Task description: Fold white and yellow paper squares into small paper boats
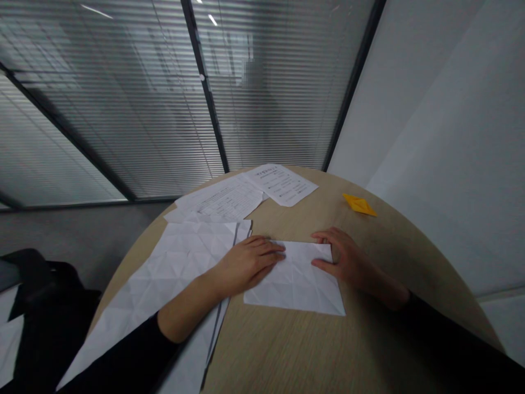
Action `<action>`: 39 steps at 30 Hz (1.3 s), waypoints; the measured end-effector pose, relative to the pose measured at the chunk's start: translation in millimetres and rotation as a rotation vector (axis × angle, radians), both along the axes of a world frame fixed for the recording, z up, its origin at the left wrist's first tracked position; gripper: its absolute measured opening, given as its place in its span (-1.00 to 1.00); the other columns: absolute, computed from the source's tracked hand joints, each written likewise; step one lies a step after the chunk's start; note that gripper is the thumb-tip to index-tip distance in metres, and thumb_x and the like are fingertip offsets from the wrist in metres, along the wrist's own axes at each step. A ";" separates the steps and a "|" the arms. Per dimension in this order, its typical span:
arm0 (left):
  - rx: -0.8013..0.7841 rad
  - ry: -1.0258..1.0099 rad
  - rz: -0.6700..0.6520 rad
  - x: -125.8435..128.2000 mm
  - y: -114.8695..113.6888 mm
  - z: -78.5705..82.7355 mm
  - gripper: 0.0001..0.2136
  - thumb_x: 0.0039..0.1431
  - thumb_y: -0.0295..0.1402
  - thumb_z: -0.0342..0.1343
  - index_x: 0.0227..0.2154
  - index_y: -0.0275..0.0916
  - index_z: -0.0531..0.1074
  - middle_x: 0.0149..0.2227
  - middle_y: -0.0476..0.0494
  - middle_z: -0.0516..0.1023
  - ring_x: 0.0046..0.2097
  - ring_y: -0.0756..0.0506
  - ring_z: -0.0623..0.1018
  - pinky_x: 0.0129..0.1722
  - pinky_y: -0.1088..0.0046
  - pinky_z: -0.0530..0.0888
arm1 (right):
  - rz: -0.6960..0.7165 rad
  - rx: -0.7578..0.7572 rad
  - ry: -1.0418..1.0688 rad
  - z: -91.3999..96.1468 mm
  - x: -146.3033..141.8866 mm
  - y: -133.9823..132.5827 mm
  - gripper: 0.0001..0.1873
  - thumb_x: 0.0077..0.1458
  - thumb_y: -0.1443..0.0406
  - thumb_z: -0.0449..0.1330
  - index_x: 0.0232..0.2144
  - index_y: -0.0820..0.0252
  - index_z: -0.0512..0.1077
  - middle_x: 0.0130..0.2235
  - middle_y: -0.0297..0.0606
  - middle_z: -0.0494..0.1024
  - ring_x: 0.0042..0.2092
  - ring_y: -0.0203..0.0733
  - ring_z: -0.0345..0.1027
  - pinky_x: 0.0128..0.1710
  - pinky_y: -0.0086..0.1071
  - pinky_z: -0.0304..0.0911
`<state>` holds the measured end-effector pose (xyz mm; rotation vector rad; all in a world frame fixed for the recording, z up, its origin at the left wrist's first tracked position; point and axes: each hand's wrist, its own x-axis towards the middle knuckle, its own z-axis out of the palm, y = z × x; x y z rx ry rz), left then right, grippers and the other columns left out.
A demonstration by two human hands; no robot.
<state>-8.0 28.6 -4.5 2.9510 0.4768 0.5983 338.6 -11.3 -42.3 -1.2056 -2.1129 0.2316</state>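
Observation:
A creased sheet of white paper (297, 284) lies on the wooden table in front of me. My left hand (250, 262) rests palm down across its left side, fingers stretched out over the upper left part. At the upper right corner is my right hand (340, 257), thumb on the paper's face and fingers near the top edge. A gap shows between that thumb and the fingers, so the hand is open around the corner. Under my left forearm lies a large stack of creased white paper (172, 262).
Printed sheets (283, 183) lie at the far side of the round table (254, 350). A folded yellow paper piece (360, 205) sits at the right. A black chair (49, 295) holding papers stands at the left. Blinds-covered glass (270, 109) and a white wall (459, 137) stand beyond.

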 end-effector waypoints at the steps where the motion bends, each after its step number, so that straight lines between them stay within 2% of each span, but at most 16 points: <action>1: 0.004 0.000 0.006 -0.2 0.0 0.4 -0.70 0.65 -0.41 0.06 0.27 -0.15 0.59 0.31 -0.21 0.70 0.27 -0.25 0.69 0.40 -0.04 0.55 | -0.009 -0.001 0.007 0.6 -0.7 -0.3 -0.47 0.18 0.29 0.49 0.18 0.05 0.52 -0.06 -0.16 0.66 -0.01 0.16 0.60 0.10 0.12 0.51; 5: 0.032 0.007 0.010 -0.5 0.3 1.6 -0.73 0.67 -0.40 0.05 0.21 -0.13 0.62 0.30 -0.18 0.70 0.25 -0.25 0.70 0.35 -0.02 0.57 | -0.034 -0.007 0.056 1.1 -0.5 -0.1 -0.59 0.22 0.34 0.40 0.11 0.04 0.56 -0.12 -0.19 0.67 -0.06 0.10 0.61 0.07 0.06 0.53; 9: 0.055 -0.015 0.018 1.3 -1.2 2.9 -0.76 0.67 -0.39 0.05 0.13 -0.17 0.64 0.25 -0.16 0.74 0.16 -0.25 0.73 0.22 0.05 0.61 | -0.068 0.006 0.172 1.0 0.6 -0.1 -0.67 0.26 0.32 0.36 0.07 0.02 0.60 -0.13 -0.21 0.70 -0.12 0.05 0.64 0.02 0.00 0.58; 14: -0.001 -0.052 0.075 6.1 -8.5 5.9 -0.79 0.65 -0.34 0.10 0.09 -0.16 0.65 0.16 -0.16 0.77 0.10 -0.23 0.74 0.17 0.08 0.59 | -0.087 0.078 0.286 2.1 -7.8 -7.1 -0.77 0.33 0.24 0.41 0.03 -0.01 0.62 -0.01 -0.18 0.77 -0.02 0.05 0.72 -0.02 -0.09 0.65; 17: -0.050 -0.076 0.116 8.5 -12.8 7.2 -0.78 0.64 -0.29 0.13 0.12 -0.15 0.64 0.15 -0.16 0.77 0.09 -0.24 0.74 0.14 0.08 0.58 | -0.076 0.158 0.304 3.4 -17.3 -16.1 -0.80 0.35 0.23 0.43 0.00 -0.03 0.61 -0.01 -0.20 0.79 0.06 0.08 0.73 0.11 -0.04 0.65; 19: -0.106 -0.083 0.125 9.4 -14.9 8.6 -0.78 0.63 -0.25 0.16 0.12 -0.14 0.64 0.14 -0.16 0.78 0.10 -0.25 0.74 0.16 0.06 0.57 | 0.010 0.163 0.284 5.7 -22.7 -22.5 -0.76 0.36 0.21 0.44 0.04 -0.04 0.59 -0.02 -0.22 0.80 0.08 0.07 0.74 0.30 0.06 0.55; 21: -0.184 -0.101 0.124 9.8 -16.4 11.1 -0.78 0.63 -0.21 0.16 0.12 -0.13 0.65 0.13 -0.15 0.78 0.12 -0.26 0.74 0.19 0.06 0.56 | 0.161 0.105 0.229 9.5 -26.4 -27.8 -0.67 0.40 0.18 0.40 0.16 -0.05 0.55 0.05 -0.21 0.80 0.12 0.06 0.73 0.46 0.15 0.39; 23: -0.269 -0.140 0.110 10.0 -17.6 14.3 -0.76 0.65 -0.18 0.13 0.11 -0.12 0.65 0.11 -0.15 0.79 0.13 -0.25 0.74 0.21 0.05 0.54 | 0.313 0.024 0.158 14.2 -28.5 -31.4 -0.58 0.45 0.15 0.32 0.29 -0.05 0.49 0.19 -0.17 0.77 0.21 0.06 0.69 0.52 0.19 0.30; 26: -0.374 -0.199 0.073 10.8 -19.4 18.1 -0.70 0.68 -0.10 0.09 0.04 -0.13 0.67 0.03 -0.13 0.81 0.08 -0.23 0.75 0.20 0.05 0.53 | 0.430 -0.042 0.102 20.3 -30.9 -33.8 -0.55 0.50 0.22 0.23 0.36 -0.04 0.45 0.32 -0.12 0.69 0.36 0.07 0.58 0.49 0.17 0.34; 31: -0.378 -0.195 0.084 14.1 -23.8 18.5 -0.69 0.42 0.03 0.42 -0.11 -0.11 0.69 0.01 -0.09 0.81 0.05 -0.24 0.75 0.22 0.03 0.51 | 0.383 -0.143 0.125 22.1 -35.2 -34.2 -0.51 0.46 0.41 0.16 0.34 -0.06 0.45 0.34 -0.11 0.65 0.39 0.03 0.55 0.38 0.06 0.50; 36: -0.325 -0.148 0.109 14.8 -26.0 15.6 -0.68 0.41 0.04 0.43 -0.14 -0.12 0.67 -0.01 -0.07 0.80 0.03 -0.22 0.75 0.27 0.01 0.49 | 0.283 -0.097 0.117 19.0 -36.2 -32.7 -0.45 0.36 0.39 0.27 0.32 -0.10 0.44 0.32 -0.10 0.63 0.34 0.14 0.56 0.37 0.15 0.49; 39: -0.266 -0.130 0.138 14.7 -24.7 10.9 -0.68 0.37 0.03 0.46 -0.12 -0.11 0.66 -0.03 -0.08 0.79 0.02 -0.25 0.74 0.23 0.02 0.50 | 0.246 -0.061 0.053 18.8 -37.7 -32.1 -0.52 0.33 0.32 0.36 0.25 -0.05 0.49 0.25 -0.07 0.66 0.28 0.16 0.58 0.30 0.12 0.52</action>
